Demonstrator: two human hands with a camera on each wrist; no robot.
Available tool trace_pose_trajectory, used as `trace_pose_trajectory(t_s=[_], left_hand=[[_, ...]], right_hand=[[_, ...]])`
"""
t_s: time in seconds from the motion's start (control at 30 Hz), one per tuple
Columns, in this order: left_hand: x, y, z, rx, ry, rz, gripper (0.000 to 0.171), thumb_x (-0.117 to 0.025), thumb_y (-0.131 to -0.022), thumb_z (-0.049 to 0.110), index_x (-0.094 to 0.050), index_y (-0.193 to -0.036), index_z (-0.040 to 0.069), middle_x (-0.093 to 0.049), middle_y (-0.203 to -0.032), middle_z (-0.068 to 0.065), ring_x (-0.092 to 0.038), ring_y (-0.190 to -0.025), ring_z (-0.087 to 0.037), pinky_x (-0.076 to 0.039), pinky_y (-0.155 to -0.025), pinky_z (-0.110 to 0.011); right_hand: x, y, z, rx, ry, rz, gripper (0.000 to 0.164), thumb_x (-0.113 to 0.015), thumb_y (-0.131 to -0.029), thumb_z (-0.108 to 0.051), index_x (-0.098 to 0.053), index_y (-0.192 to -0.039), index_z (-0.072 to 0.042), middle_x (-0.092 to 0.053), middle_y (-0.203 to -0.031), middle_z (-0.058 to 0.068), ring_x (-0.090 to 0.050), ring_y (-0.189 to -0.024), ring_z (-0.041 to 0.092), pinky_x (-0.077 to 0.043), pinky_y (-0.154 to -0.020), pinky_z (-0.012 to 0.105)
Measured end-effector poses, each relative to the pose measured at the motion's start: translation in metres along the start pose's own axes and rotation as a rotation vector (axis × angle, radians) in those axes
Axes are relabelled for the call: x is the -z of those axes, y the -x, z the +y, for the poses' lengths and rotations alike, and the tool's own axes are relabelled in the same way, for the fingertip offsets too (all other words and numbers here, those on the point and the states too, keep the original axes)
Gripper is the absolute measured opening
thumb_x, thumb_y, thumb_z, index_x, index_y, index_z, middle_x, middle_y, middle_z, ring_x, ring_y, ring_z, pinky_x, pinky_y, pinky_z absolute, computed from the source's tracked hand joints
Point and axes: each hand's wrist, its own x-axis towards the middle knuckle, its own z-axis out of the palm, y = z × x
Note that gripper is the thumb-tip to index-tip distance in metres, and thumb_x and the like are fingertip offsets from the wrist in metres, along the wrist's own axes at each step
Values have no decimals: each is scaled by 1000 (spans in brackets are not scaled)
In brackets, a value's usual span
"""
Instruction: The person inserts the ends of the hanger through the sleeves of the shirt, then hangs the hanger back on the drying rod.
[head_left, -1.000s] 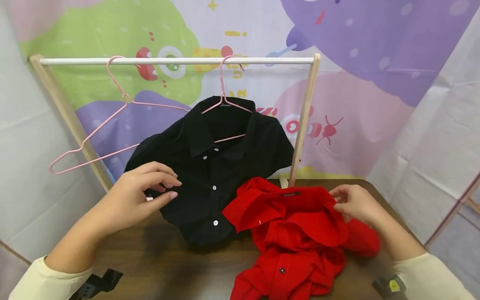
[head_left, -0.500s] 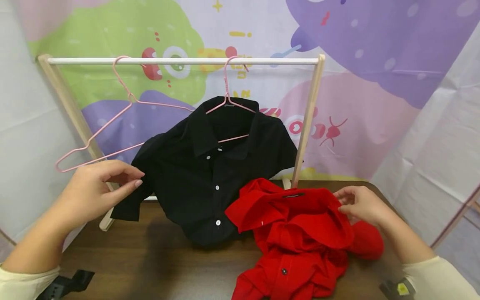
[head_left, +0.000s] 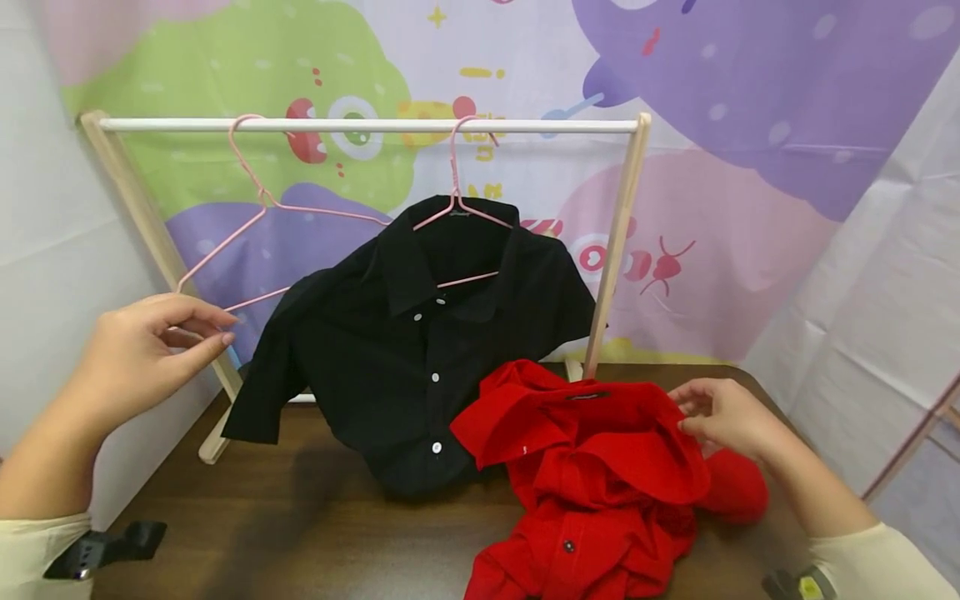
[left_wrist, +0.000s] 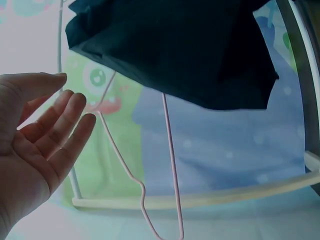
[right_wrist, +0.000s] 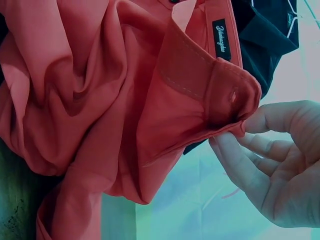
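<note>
My right hand (head_left: 723,417) pinches the collar edge of a red shirt (head_left: 592,467) between thumb and fingers, as the right wrist view shows up close. The red shirt hangs bunched over the table, its dark label (right_wrist: 221,39) inside the neck. To the left, my left hand (head_left: 153,354) has nothing in its loosely bent fingers. In the head view it overlaps the lower end of a bare pink hanger (head_left: 223,246); the left wrist view shows it apart from that wire. A black short-sleeved shirt (head_left: 367,358) hangs on a second pink hanger (head_left: 454,179) between the hands.
Both hangers hook over the white rail (head_left: 360,126) of a rack with wooden side posts (head_left: 617,250). The rack stands at the back of a dark wooden table (head_left: 330,533). Behind it hangs a cartoon-printed cloth (head_left: 750,100); a white cloth (head_left: 60,208) covers the left side.
My left hand has moved left from in front of the black shirt to the bare hanger's end, and the black sleeve now hangs down in view. My right hand keeps hold of the red collar.
</note>
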Motion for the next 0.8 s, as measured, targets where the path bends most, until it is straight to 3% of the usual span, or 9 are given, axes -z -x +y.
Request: trace_pose_trajectory(t_s=[0.1, 0.27, 0.47, 0.6, 0.7, 0.8], left_hand=[[3, -1, -7, 35, -7, -29, 24, -72, -65, -3, -66, -83, 12, -61, -77, 12, -53, -66, 12, -41, -59, -5], [9, -3, -20, 148, -24, -85, 23, -72, -68, 2, -67, -89, 11, -55, -82, 25, -49, -70, 18, -38, -59, -2], [15, -10, -36, 229, -95, -104, 27, -72, -71, 10, -65, -96, 5, -63, -92, -11, -40, -71, 22, -35, -60, -1], [18, -17, -44, 245, -191, -94, 29, -70, -72, 13, -64, -99, 3, -60, -97, -21, -61, -79, -13, -45, -67, -30], [17, -24, -49, 253, -224, -98, 31, -67, -74, 11, -61, -102, 0, -58, -97, -25, -55, -83, -43, -40, -68, -51], [17, -31, -57, 265, -237, -136, 36, -66, -74, 11, -58, -107, -1, -57, -99, -27, -53, -86, -43, -38, -69, -53]], right_hand=[[0, 1, 0, -5, -5, -6, 33, -61, -76, 1, -53, -108, 6, -61, -87, 14, -56, -61, 22, -50, -50, 35], [-1, 1, -1, -9, -6, -15, 34, -61, -77, 1, -53, -109, 6, -61, -88, 14, -57, -64, 22, -50, -50, 34], [-2, 2, -1, -3, -8, -16, 34, -60, -76, 2, -53, -109, 6, -60, -88, 15, -57, -65, 23, -50, -50, 34], [-1, 3, -1, 0, -15, -13, 34, -60, -76, 2, -53, -109, 7, -60, -89, 16, -57, -67, 23, -50, -50, 34], [-1, 4, -1, -1, -26, -16, 33, -60, -76, 3, -52, -109, 7, -60, -89, 16, -58, -67, 24, -50, -50, 35], [-1, 4, 0, -1, -30, -17, 33, -59, -76, 3, -53, -108, 7, -60, -89, 16, -58, -67, 24, -50, -50, 36]])
